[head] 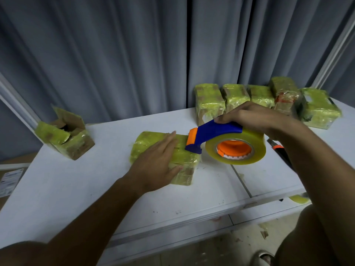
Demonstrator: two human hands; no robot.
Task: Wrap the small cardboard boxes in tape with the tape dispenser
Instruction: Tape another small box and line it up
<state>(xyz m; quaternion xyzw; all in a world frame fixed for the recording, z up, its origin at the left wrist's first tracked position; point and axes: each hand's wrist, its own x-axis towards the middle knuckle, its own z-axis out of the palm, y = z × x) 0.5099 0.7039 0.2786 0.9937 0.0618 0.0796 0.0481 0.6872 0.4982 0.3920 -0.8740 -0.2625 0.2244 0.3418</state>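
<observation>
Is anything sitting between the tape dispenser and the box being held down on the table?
Nothing visible. The tape dispenser, gripped by the right hand, already has its blade end on the box; the left hand lies flat on the box, left of the blade.

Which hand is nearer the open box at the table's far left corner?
Left. The left hand lies flat on the middle box, right of the open box; the right hand, holding the tape dispenser, is farther right.
</observation>
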